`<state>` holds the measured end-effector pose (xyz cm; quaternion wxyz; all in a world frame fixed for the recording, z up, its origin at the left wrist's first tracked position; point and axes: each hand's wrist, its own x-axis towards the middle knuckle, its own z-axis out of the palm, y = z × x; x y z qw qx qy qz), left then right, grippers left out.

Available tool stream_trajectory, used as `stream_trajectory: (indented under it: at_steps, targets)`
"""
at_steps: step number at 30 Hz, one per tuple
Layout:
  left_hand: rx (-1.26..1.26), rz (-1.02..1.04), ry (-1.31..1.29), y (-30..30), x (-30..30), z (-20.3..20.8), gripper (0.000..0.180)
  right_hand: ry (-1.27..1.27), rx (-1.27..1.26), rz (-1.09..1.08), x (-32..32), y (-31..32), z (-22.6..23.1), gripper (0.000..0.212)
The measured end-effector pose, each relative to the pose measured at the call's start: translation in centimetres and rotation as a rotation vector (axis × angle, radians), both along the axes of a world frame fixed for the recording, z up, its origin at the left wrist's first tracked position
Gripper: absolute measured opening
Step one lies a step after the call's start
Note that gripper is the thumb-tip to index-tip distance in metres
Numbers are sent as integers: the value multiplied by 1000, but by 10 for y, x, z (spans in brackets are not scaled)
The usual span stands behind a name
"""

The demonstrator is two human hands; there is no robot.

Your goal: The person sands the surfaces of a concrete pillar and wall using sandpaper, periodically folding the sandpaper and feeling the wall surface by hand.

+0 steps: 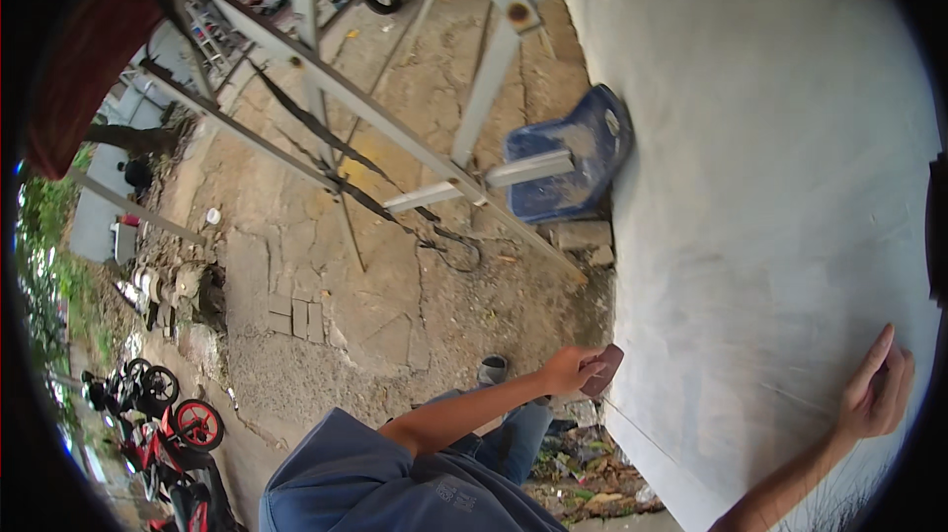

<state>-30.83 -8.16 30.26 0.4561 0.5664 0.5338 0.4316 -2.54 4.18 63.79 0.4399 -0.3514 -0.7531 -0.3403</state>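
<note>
Your left hand (pixel 571 370) pinches a small flat reddish-brown block (pixel 603 371), fingers curled around its near end, and holds it against the lower edge of the pale grey plastered wall (pixel 750 187). Your right hand (pixel 875 392) lies flat on that same wall, well apart from the block, fingers pressed together and pointing up, the thumb a little out to the side.

Further up along the foot of the wall, a blue plastic chair (pixel 568 162) lies tipped over, its hollow seat smeared with grey dust; I cannot tell whether anything sits in it. A loose brick-like chunk (pixel 583 234) lies just beside it.

A grey metal scaffold frame (pixel 395 127) runs diagonally across the view, with a dark strap (pixel 326 142) hanging along it. Below it spreads cracked, dusty paved ground (pixel 326 295). Rubble and dry leaves (pixel 583 473) collect near your foot at the wall's base. Far to your left, red motorbikes (pixel 168 433) stand parked beside greenery.
</note>
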Motion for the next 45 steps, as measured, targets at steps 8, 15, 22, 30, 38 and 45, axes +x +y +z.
stream_trajectory:
  at_steps: [8, 15, 22, 30, 38, 45]
  targets:
    - [-134, -119, -260, -17, -53, 69, 29, 421, -1080, 398, -116, -70, -192, 51]
    - [-243, -241, 144, -25, -75, 82, 25, 625, -1592, 533, -162, -107, -298, 29]
    - [-626, 78, -564, -37, -90, 34, 51, 521, -1138, 773, -188, -99, -286, 20]
    - [-743, -97, -704, -33, -103, 29, 79, 331, -1096, 849, -228, -76, -309, 18]
    - [-999, -477, -309, 2, -189, -31, 82, -10, -1562, 941, -261, -58, -349, 27]
    - [-985, -327, -141, 33, -174, -70, 84, 436, -1790, 619, -265, -59, -452, 25]
